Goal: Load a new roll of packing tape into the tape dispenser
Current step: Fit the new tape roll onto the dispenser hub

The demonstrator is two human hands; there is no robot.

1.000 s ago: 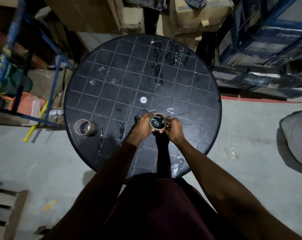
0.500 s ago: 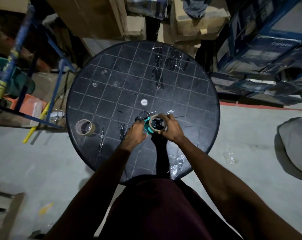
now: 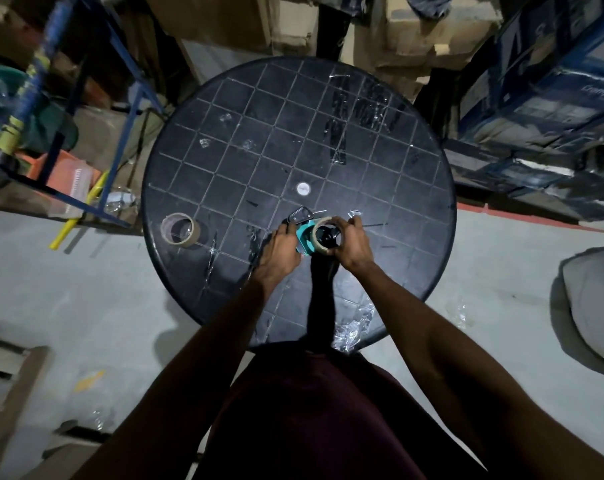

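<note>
Over the near middle of the round black table [image 3: 414, 188], my left hand [image 3: 279, 252] grips the teal tape dispenser [image 3: 304, 237], whose black metal front end pokes out past my fingers. My right hand [image 3: 354, 242] is closed around a brown tape roll [image 3: 318, 233] held against the dispenser's right side, partly off its hub. The hub shows dark through the roll's core. A second tape roll [image 3: 180, 229], tan with a clear band, lies flat near the table's left edge, well apart from both hands.
Bits of clear tape are stuck across the tabletop and crumpled film [image 3: 354, 323] hangs at its near edge. A blue metal rack [image 3: 120, 109] stands left, cardboard boxes [image 3: 428, 36] behind, blue cartons [image 3: 550, 98] right, a grey sack [image 3: 595, 306] on the floor.
My hands have drawn apart: the left one has slid left, exposing the dispenser's teal body, while the right keeps the roll. The camera has tilted slightly.
</note>
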